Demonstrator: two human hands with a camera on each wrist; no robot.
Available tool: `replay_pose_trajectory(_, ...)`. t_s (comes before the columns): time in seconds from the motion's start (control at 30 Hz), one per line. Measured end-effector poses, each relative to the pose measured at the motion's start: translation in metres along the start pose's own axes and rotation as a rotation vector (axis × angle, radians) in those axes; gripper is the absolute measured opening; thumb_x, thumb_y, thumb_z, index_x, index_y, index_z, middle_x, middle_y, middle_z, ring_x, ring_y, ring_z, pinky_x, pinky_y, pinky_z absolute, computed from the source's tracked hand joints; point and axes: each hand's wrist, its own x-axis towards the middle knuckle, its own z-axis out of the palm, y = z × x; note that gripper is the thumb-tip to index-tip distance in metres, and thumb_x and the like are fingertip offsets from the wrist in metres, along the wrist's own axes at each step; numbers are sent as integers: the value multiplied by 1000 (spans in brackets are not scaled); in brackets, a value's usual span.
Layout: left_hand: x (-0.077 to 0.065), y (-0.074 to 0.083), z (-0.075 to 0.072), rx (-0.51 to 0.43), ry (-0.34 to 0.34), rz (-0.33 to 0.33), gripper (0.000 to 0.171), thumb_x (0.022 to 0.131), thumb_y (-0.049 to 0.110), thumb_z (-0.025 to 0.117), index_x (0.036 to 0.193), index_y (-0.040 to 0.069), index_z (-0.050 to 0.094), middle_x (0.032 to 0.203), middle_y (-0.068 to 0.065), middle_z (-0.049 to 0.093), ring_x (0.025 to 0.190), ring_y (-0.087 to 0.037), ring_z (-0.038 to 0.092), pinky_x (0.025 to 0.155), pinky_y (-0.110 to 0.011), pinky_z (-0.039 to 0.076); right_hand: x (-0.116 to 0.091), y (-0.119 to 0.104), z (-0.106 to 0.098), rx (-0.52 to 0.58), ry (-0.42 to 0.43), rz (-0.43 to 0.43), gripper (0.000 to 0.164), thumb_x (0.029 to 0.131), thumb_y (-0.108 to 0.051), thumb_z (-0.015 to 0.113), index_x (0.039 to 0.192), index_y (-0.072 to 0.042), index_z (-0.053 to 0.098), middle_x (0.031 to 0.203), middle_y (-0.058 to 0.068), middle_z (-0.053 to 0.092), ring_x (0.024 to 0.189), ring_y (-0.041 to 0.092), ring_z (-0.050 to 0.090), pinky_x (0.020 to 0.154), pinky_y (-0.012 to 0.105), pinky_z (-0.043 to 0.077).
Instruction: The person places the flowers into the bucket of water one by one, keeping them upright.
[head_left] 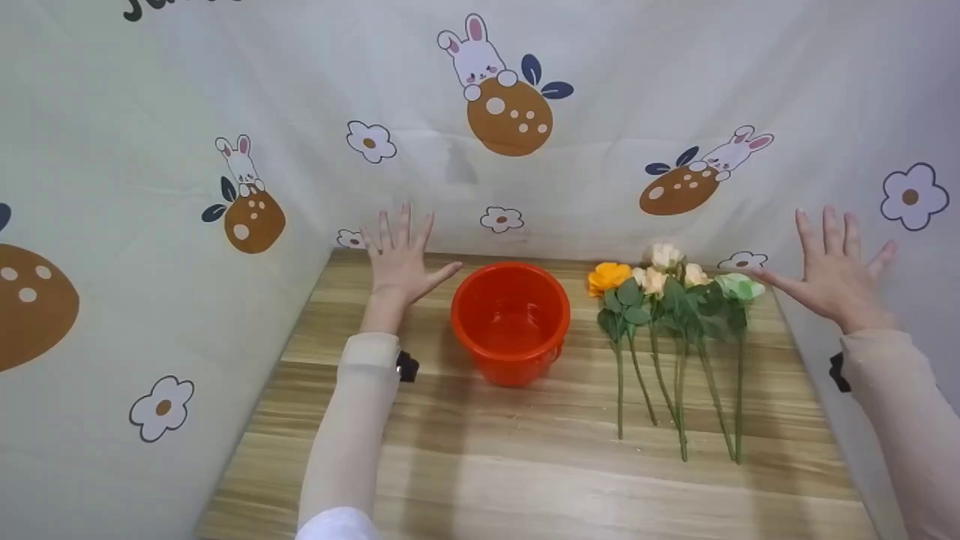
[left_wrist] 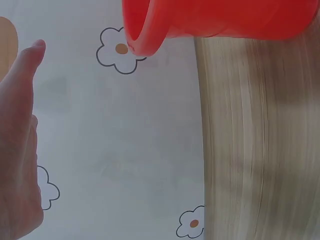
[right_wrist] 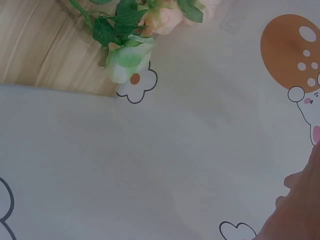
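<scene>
So, red bucket [head_left: 510, 367] and flowers [head_left: 679, 307] side by side

Far left, the person's left hand [head_left: 398, 271] is up, fingers spread wide, apart from the red bucket. Next, that red bucket stands upright on the wooden table [head_left: 540, 457], bare red inside with shiny glints at the bottom. Then the flowers, lying outside it in a loose row, orange, cream, peach and green heads at the far end. Far right, the right hand [head_left: 838, 286] is up too, fingers fanned wide.

A screened nook, wider setting unclear: bunny-print cloth [head_left: 315, 82] walls the desk [head_left: 525, 465] from nine o'clock through three.
</scene>
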Motion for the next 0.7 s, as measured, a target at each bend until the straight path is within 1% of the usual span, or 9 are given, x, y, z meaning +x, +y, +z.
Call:
replay_pose_trajectory(0.2,-2,0,4,-4,2,6,103,81,87,37,160,36,-3,168,-5,-18,153,-45,-15,118,-71,-11,0,4,5,-4,-3,11,109,86,-74,51,160,-23,-11,163,15,-25,149,44,-25,99,83,-24)
replay_pose_trajectory(0.33,-4,0,7,-32,17,24,103,82,84,41,161,34,-1,169,-6,-15,154,-44,-14,119,-69,-11,0,5,8,-10,-13,5,110,87,-73,52,160,-23,-13,163,17,-26,149,47,-24,98,84,-23)
replay_pose_trajectory(0.5,-6,0,10,-37,35,41,101,83,85,39,161,33,2,169,-6,-11,154,-44,-9,122,-66,-9,0,7,13,10,-15,-8,110,87,-70,55,160,-23,-13,163,18,-25,150,49,-20,98,84,-22)
replay_pose_trajectory(0.7,-9,1,15,-44,51,54,100,84,83,40,161,33,4,170,-5,-10,155,-43,-5,123,-64,-4,-2,9,19,16,-7,-11,111,87,-68,57,160,-22,-12,164,20,-22,150,49,-17,99,84,-21)
